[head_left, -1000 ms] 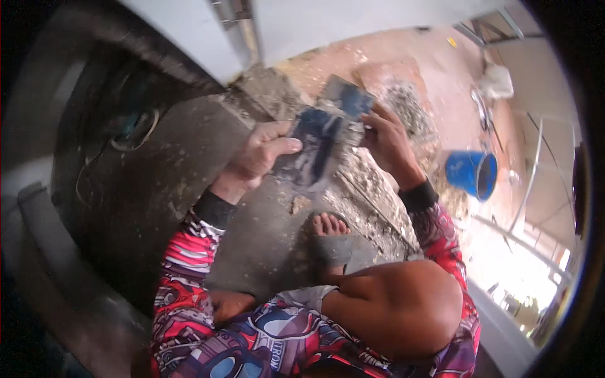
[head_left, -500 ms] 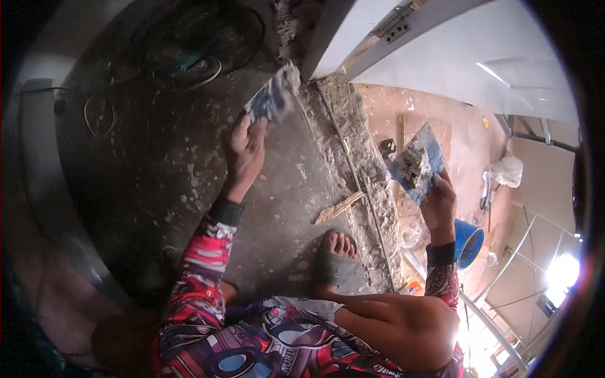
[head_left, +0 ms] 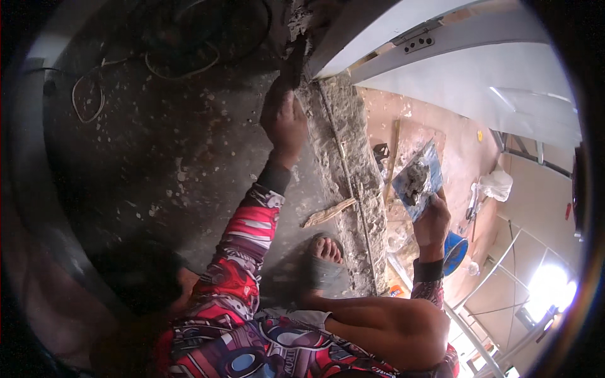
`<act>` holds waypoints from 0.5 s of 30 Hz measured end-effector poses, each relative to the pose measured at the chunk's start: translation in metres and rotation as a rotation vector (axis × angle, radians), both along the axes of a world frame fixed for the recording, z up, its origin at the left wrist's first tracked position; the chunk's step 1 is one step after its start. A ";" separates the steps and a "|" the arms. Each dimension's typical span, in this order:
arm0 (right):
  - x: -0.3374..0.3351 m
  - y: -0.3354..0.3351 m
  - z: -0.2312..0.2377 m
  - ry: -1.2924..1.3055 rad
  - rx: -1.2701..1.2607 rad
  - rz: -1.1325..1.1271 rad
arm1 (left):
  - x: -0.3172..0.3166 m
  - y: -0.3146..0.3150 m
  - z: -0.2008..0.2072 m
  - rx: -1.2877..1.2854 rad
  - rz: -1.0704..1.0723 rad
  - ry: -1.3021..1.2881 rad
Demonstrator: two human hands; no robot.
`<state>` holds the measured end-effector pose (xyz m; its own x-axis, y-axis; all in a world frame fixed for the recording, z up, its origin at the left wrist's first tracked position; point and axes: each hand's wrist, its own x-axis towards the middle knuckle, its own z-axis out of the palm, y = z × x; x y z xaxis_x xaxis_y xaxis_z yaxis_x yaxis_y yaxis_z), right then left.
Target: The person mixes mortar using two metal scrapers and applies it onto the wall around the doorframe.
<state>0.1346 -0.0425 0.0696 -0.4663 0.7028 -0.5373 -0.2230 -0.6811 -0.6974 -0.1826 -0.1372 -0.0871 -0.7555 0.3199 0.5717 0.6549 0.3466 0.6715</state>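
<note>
My left hand [head_left: 285, 123] is closed around a putty knife [head_left: 293, 66], whose blade shows dark and nearly edge-on at the rough gap beside the foot of the white door frame [head_left: 343, 47]. Whether the blade touches the wall cannot be made out. In my right hand [head_left: 433, 223] is a flat, squarish filling knife [head_left: 430, 165], held over the pinkish floor. A lump of grey mortar [head_left: 416, 183] sits on its face. Between my hands runs a broken concrete strip [head_left: 343, 135] with a thin rod lying along it.
A splintered wood piece [head_left: 329, 213] lies by my sandalled foot [head_left: 324, 264]. On the right are a blue bucket [head_left: 455, 252], a white plastic bag [head_left: 496, 185] and a wood strip [head_left: 393, 151]. A pale cable [head_left: 88, 107] loops over the dark floor. A white door [head_left: 491, 75] stands upper right.
My left hand has moved right and forward, bringing its putty knife against the door frame's foot area and turning the blade edge-on. My right hand, still holding the loaded knife, has shifted slightly.
</note>
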 end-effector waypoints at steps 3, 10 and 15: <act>0.006 0.005 -0.004 0.007 -0.020 0.023 | 0.018 0.021 0.004 0.067 0.018 -0.038; 0.011 0.011 -0.006 0.034 -0.001 0.036 | 0.037 0.044 0.002 0.077 0.009 -0.185; 0.015 0.011 -0.011 0.072 0.007 -0.016 | 0.041 0.047 0.003 0.229 -0.020 -0.229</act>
